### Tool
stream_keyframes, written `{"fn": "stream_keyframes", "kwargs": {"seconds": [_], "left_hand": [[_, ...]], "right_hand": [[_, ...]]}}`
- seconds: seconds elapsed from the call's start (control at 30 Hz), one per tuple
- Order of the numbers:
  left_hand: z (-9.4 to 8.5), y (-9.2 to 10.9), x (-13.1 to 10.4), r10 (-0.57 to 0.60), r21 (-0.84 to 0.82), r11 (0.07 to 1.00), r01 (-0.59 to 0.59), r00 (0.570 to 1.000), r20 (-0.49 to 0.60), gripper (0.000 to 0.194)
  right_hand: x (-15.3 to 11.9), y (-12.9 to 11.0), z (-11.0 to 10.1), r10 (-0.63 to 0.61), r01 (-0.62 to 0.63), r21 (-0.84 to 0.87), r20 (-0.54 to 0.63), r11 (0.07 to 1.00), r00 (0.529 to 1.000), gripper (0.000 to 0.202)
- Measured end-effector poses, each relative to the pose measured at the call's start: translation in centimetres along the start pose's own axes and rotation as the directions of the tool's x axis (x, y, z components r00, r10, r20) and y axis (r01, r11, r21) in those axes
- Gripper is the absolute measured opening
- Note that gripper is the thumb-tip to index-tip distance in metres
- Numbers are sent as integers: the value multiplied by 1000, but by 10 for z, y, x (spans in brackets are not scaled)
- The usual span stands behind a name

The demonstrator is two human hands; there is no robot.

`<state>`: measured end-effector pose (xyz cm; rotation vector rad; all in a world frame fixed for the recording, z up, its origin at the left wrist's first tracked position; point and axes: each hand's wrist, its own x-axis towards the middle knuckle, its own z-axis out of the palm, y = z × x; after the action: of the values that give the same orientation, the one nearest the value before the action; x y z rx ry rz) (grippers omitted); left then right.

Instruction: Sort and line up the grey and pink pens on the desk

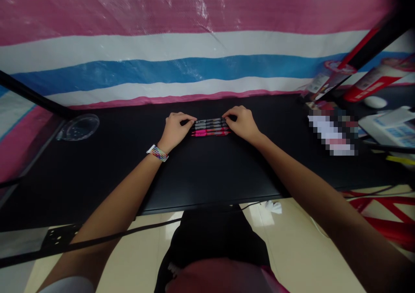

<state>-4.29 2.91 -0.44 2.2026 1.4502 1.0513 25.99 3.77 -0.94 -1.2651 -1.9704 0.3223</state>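
Several pens lie side by side in a compact row on the black table, lengthwise from left to right. Those farther from me are grey and black pens (210, 123), and nearest me is a pink-and-red pen (210, 133). My left hand (177, 131), with a colourful band on its wrist, has thumb and forefinger pinched at the left end of the farthest pen. At the opposite end, my right hand (242, 121) pinches in the same way. The fingertips partly cover the pen ends.
A clear plastic lid or dish (81, 126) sits at the table's left. To the right stand a clear cup (330, 79) and a red-and-white cup (376, 81), near a white mouse (375, 102) and papers. Striped sheeting (194, 20) hangs behind the table.
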Motion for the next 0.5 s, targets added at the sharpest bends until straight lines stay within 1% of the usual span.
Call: {"fn": "stream_keyframes", "kwargs": {"seconds": [0.2,0.37,0.5], "left_hand": [[-1,5,0,-20,37,999,19,1000,21,19],[-2,9,-1,-28,48,999,26,999,45,20],[-4,12,-2,-38,51,998,36,998,46,20]], "right_hand": [[-1,-4,-1,0,0,-5,3,1000,1000,24],[-2,-2,0,2,-2,-22,12,1000,1000,24],[-4,-5,-2,-24,23,-36,-36,999,999,21]]}}
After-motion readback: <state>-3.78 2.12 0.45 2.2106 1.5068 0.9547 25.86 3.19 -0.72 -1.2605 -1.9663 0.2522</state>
